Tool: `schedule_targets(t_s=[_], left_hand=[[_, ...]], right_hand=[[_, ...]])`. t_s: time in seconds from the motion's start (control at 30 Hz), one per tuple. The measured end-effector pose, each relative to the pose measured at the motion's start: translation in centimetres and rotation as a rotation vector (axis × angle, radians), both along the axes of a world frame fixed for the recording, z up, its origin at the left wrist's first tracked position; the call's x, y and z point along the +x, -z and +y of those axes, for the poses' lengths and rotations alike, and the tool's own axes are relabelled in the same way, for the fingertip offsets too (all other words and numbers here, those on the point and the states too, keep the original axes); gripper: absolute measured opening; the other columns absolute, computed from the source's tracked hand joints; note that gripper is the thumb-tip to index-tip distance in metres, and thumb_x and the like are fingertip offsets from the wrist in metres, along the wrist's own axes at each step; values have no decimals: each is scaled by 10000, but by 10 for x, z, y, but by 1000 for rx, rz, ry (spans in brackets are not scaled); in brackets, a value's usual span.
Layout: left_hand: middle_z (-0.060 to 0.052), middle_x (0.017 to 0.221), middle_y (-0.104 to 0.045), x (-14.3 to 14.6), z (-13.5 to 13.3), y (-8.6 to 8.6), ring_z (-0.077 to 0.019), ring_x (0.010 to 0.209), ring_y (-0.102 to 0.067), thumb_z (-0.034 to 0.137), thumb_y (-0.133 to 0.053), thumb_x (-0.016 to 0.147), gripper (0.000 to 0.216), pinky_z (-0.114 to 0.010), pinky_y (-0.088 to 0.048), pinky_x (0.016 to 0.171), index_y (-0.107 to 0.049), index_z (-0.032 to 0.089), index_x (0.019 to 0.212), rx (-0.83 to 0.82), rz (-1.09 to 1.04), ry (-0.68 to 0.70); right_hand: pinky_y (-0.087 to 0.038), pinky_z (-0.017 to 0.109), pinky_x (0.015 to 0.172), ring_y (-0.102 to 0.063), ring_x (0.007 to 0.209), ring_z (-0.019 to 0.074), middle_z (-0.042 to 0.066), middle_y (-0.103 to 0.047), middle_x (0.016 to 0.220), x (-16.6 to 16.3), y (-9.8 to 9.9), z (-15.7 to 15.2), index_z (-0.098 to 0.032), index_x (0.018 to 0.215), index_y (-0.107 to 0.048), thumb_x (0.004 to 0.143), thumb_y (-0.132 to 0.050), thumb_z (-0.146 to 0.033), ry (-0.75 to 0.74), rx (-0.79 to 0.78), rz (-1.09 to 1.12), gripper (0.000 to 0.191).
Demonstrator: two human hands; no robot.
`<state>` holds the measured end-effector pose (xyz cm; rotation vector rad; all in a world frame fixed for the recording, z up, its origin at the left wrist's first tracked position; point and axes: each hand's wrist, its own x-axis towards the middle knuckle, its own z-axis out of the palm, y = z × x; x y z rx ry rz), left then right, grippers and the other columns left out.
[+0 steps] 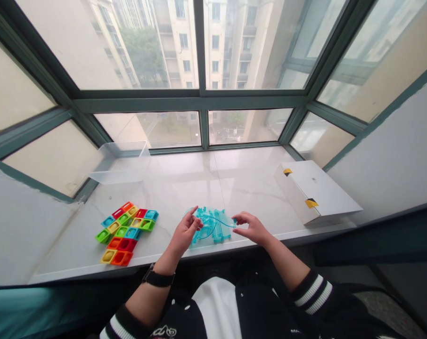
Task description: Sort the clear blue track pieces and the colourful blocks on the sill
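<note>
Thumb and fingers of my right hand [252, 228] are closed on a small translucent teal plastic piece [234, 222]. A thin blue cord [218, 220] runs from this piece leftward to my left hand [185, 231]. The left fingers are pinched at the cord's other end, with the index finger pointing up; the exact grip is too small to make out. Between and beneath both hands lies a pile of similar teal plastic pieces [220, 233] on the white marbled sill. A loop of the cord hangs over the pile.
Colourful square plastic pieces [128, 230], joined in a patch, lie on the left. Behind them stands a clear plastic bin [119, 162]. A white box [316, 190] with yellow-black tape sits at the right. The sill [185, 179] meets green-framed windows; its front edge is close to my body.
</note>
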<state>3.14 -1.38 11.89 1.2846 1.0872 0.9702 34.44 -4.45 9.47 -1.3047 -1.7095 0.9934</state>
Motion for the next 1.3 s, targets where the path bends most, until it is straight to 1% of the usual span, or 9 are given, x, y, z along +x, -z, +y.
schedule_targets(t_s=[0.07, 0.23, 0.37, 0.43, 0.57, 0.77, 0.97, 1.13, 1.3], left_hand=[[-49, 919, -711, -9, 0, 2, -209, 859, -695, 621, -671, 917, 763, -372, -583, 816, -508, 181, 1518, -9, -9, -72], [-74, 1000, -726, -48, 0, 18, -205, 886, -693, 642, -731, 850, 693, -340, -585, 795, -636, 185, 1363, -115, -21, -235], [-66, 950, -727, -75, -10, 30, -206, 852, -692, 640, -844, 695, 720, -316, -584, 744, -700, 178, 1227, -225, -22, -379], [-64, 933, -728, -81, -16, 34, -206, 837, -693, 629, -871, 642, 726, -309, -581, 725, -713, 175, 1187, -262, -13, -424], [-63, 917, -733, -85, -25, 38, -203, 817, -694, 598, -882, 624, 707, -310, -583, 714, -718, 174, 1166, -303, -18, -461], [-46, 899, -732, -88, -27, 43, -185, 793, -685, 538, -897, 610, 667, -289, -578, 702, -723, 177, 1144, -339, -48, -495], [-48, 894, -731, -90, -29, 45, -189, 802, -691, 531, -897, 610, 658, -296, -581, 715, -723, 170, 1133, -364, -57, -498], [-47, 886, -725, -84, -31, 53, -182, 768, -688, 560, -886, 611, 663, -281, -566, 677, -725, 171, 1123, -351, -24, -534], [-60, 899, -727, -80, -32, 60, -186, 777, -694, 574, -871, 627, 654, -288, -569, 680, -729, 173, 1124, -356, -6, -513]], right_hand=[[-610, 394, 880, -715, 900, 214, 55, -734, 1023, 10, 7, 3, -250, 1132, -755, 815, -818, -459, 121, -3, -14, 385], [-596, 397, 820, -715, 906, 257, 107, -753, 1026, 59, 43, 18, -198, 1099, -734, 760, -789, -582, 575, -66, -22, 515], [-556, 414, 902, -702, 1008, 289, 124, -749, 1080, 102, 73, 35, -185, 1072, -719, 736, -759, -586, 872, -102, -148, 524], [-531, 407, 934, -690, 1016, 290, 133, -744, 1080, 117, 84, 44, -176, 1065, -719, 736, -762, -551, 951, -114, -219, 501], [-501, 388, 934, -660, 1006, 290, 156, -727, 1095, 130, 99, 62, -159, 1079, -723, 755, -758, -497, 1014, -139, -317, 469], [-463, 389, 956, -617, 1083, 312, 156, -713, 1155, 125, 110, 80, -173, 1109, -730, 804, -757, -471, 1016, -200, -456, 427], [-440, 415, 963, -576, 1119, 336, 160, -679, 1212, 116, 114, 80, -203, 1179, -738, 840, -748, -505, 1023, -244, -581, 454], [-439, 421, 966, -580, 1116, 343, 152, -679, 1203, 114, 114, 79, -202, 1219, -727, 847, -743, -502, 1014, -244, -604, 478], [-443, 430, 968, -580, 1128, 347, 158, -677, 1213, 113, 111, 78, -202, 1208, -727, 845, -742, -517, 1000, -255, -607, 481]])
